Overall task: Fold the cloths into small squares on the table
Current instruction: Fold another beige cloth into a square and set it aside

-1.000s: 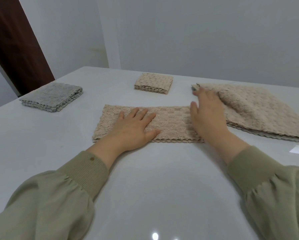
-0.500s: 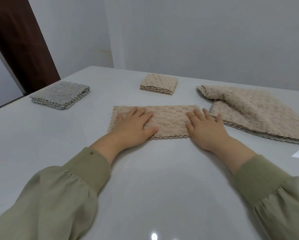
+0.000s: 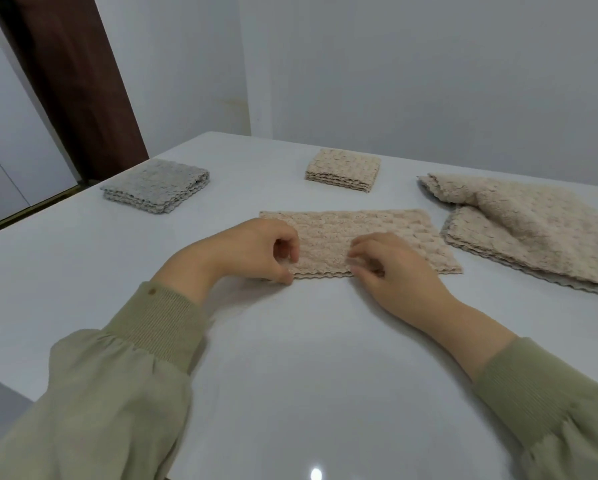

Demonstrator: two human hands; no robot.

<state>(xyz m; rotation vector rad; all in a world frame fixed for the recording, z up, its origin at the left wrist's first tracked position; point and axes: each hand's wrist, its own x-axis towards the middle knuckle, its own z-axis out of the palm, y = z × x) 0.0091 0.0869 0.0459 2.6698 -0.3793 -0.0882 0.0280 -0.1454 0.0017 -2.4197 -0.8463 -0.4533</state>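
Head view, 1 frame. Table (image 3: 308, 358): pale, glossy, with 4 cloth items on it. Item 1, the strip (image 3: 394, 233): a beige cloth folded to a long band, lying flat at the middle of the table, long side roughly parallel to the near edge and its right end angled slightly nearer. Left hand (image 3: 252, 251): on the strip's left end, fingers curled, thumb at the near hem and forefinger on top, pinching the near-left corner. Right hand (image 3: 391, 268): at about mid-length of the strip on its near hem, fingers curled in a narrow grip. Its fingertips (image 3: 356, 261) are blurred, so the pinch on the hem is probable, not certain. The 2 hands sit close together with a short gap of strip between them. Both sleeves (image 3: 117, 393) are olive green with ribbed cuffs. Item 2, grey stack (image 3: 155, 185): folded, square, near the far-left corner, well apart from the strip. Item 3, beige square (image 3: 344, 169): folded small, several layers, beyond the strip toward the far edge. Item 4, pile (image 3: 532, 223): larger beige cloths at the right edge, top one rumpled, its left side just beside the strip's right end. I cannot tell whether they touch. Dark brown door (image 3: 72, 81) beyond the far-left corner.
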